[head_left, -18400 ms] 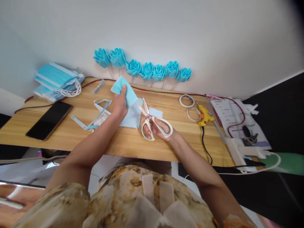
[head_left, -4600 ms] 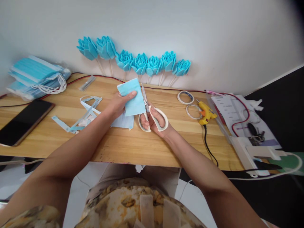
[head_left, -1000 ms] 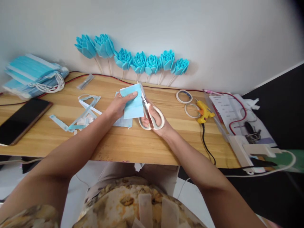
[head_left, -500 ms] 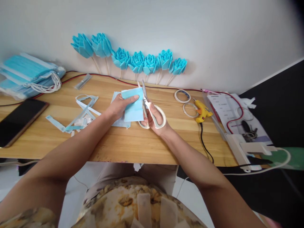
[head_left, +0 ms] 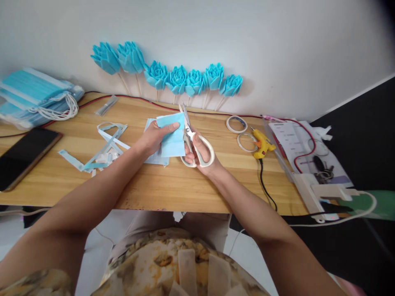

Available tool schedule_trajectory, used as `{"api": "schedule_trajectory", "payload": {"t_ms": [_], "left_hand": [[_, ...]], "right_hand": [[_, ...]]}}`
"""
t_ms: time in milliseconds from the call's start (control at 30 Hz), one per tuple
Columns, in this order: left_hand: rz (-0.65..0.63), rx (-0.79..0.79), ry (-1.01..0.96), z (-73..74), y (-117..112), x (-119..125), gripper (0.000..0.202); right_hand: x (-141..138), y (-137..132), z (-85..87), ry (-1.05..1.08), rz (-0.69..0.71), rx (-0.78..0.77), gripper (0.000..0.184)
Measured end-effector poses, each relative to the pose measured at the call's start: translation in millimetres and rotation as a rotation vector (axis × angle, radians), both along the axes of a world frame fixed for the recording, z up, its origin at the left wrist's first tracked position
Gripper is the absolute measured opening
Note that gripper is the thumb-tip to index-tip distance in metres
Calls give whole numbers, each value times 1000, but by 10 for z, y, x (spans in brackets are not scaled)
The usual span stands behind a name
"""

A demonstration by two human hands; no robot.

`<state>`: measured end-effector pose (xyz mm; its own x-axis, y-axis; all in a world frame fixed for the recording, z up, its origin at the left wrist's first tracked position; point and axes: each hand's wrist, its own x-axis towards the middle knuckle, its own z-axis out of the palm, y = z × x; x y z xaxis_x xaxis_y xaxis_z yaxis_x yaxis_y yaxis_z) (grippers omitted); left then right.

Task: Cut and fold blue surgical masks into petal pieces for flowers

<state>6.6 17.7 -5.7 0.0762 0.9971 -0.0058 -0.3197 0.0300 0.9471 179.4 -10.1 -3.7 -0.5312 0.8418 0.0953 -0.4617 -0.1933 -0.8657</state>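
My left hand (head_left: 154, 137) pinches a light-blue piece of mask fabric (head_left: 172, 142), its thumb flat on the front face. White-handled scissors (head_left: 204, 158) are in my right hand (head_left: 200, 153), fingers and thumb through the loops. Their blades point up and away along the fabric's right edge; whether they are cutting into it I cannot tell. Under the left hand more pale blue mask material (head_left: 161, 159) lies on the table, partly hidden. Cut strips and scraps (head_left: 106, 152) lie in a loose heap left of that hand.
Several blue fabric flowers (head_left: 177, 80) on sticks lean against the wall. A stack of masks (head_left: 33, 94) and a phone (head_left: 27, 158) lie left. Tape rolls (head_left: 236, 124), a yellow glue gun (head_left: 261, 144) with cord and a power strip (head_left: 308, 193) are right.
The scissors' handles have drawn slightly closer together and their blades have shifted a little against the fabric's edge. My left hand keeps its hold on the fabric.
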Motion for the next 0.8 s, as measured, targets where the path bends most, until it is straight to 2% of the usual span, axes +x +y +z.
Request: {"api": "schedule_trajectory", "payload": {"t_ms": [167,367,467,567,633,667,733,800], "left_hand": [[-4,24,6,-20,16,-10,44],[22,43,-2,-5,23,-18,40],[60,13,-2,26,17,-16,41],[67,-7,-21,32,30,-28,40],[98,0,-41,20,52,-40,39],[118,1,-49,13,63,-44,39],[147,-1,-59,5,77,-44,41],[152,4,-59,17,73,-30,42]], "right_hand": [[0,6,13,-22,-17,-23,63],[-9,23,-7,-40,-23,-29,59],[23,38,54,-42,-2,39,57],[148,132,178,-112,-66,132,61],[305,257,260,-298,-147,182,64],[403,330,292,-447,-238,236,67],[623,469,332,-845,-383,388,76],[846,561,346,-1351,-442,547,80]]}}
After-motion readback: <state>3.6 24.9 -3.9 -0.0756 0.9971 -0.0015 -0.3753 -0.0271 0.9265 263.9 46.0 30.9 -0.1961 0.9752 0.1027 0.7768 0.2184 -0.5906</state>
